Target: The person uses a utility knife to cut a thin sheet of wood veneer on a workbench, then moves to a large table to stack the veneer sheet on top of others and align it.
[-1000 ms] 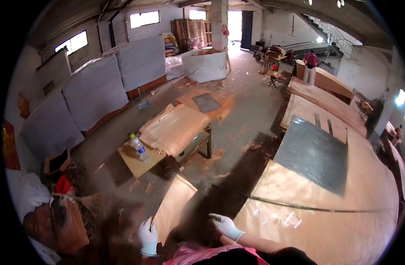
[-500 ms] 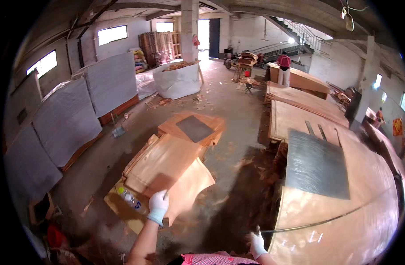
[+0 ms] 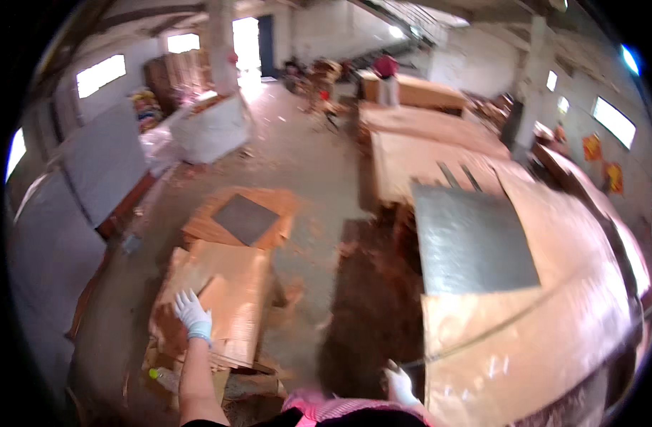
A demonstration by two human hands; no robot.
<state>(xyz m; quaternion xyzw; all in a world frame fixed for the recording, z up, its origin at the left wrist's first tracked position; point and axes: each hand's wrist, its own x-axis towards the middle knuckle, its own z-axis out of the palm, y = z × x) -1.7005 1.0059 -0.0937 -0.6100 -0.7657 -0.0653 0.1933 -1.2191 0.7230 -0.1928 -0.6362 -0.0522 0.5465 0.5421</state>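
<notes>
My left hand (image 3: 193, 313), in a white glove, lies with fingers spread on a stack of thin wood veneer sheets (image 3: 233, 285) at the lower left. A darker reddish patch shows on the top sheet beside the fingers. A clear bottle with a green cap (image 3: 167, 378) is partly hidden behind my left forearm. My right hand (image 3: 399, 384), also gloved, is low beside the long worktable and closed around the end of a thin rod (image 3: 475, 340). The rod stretches away to the right across a large pale veneer sheet (image 3: 511, 349).
A dark grey square sheet (image 3: 475, 242) lies on the right-hand veneer. Another dark square (image 3: 245, 219) tops a smaller pile beyond my left hand. Farther off are a large white sack (image 3: 212, 132), covered stacks (image 3: 105, 160) along the left, and a person (image 3: 387, 78) beside another stack.
My left hand has let go of the veneer sheet it pinched and now rests spread on the stack; that sheet lies flatter. The view has swung right. My right hand stays at the rod.
</notes>
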